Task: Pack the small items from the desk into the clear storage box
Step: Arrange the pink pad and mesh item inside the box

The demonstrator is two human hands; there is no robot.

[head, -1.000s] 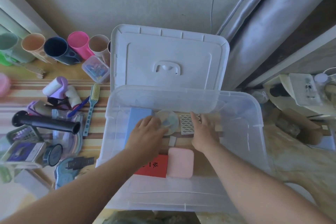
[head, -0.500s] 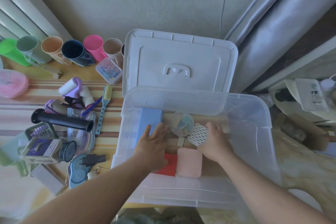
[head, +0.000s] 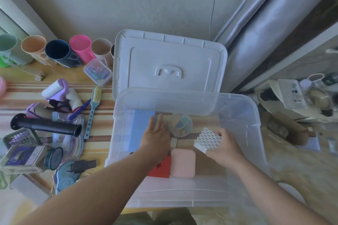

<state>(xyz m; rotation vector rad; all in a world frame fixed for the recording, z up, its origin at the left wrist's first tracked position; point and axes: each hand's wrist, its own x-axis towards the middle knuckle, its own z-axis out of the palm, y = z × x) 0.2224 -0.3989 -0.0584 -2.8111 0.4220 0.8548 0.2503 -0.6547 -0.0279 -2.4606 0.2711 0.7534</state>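
Both hands inside clear storage box (head: 256, 144). Left hand (head: 155, 139) lies flat, fingers straight, on blue block (head: 140, 129). Right hand (head: 224, 149) grips white lattice piece (head: 207, 139), tilted. Round clear container (head: 180, 124) between hands; pink pad (head: 182, 162) beside red card (head: 161, 169)

Clear plastic storage box (head: 256, 126) standing open on top; its white lid (head: 168, 65) is leaning behind the far wall, blocking approach from there. Floor's left half is crowding up: flat blue block (head: 140, 129), round clear container (head: 180, 124), red card (head: 161, 169), pink square pad (head: 182, 162). Right half of the floor is lying bare. Left of the box, a black ribbed tube (head: 45, 126) and a long-handled brush (head: 93, 109) are cluttering the desk.
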